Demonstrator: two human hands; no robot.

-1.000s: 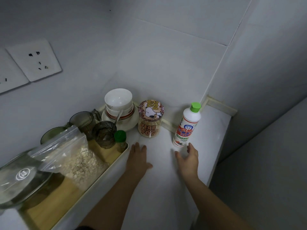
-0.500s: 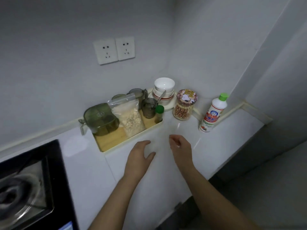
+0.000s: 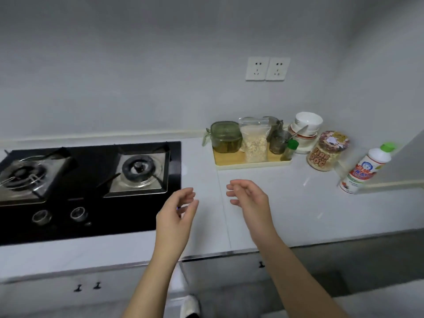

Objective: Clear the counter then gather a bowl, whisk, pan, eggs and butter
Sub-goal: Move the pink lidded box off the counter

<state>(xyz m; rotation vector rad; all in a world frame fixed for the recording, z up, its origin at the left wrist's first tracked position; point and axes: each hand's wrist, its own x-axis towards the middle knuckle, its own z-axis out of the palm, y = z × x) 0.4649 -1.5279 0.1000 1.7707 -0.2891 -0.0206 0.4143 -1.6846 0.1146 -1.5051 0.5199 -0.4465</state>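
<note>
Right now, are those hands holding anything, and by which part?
Nothing is held. The left hand and the right hand hover above the white counter, fingers loosely curled and empty.

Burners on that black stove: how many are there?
2. The right burner sits beside the counter; the left burner is at the picture's left edge. Any further left on the stove would be out of view.

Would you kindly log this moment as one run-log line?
left hand open, empty | right hand open, empty | both above counter | bowl untouched at back
</note>
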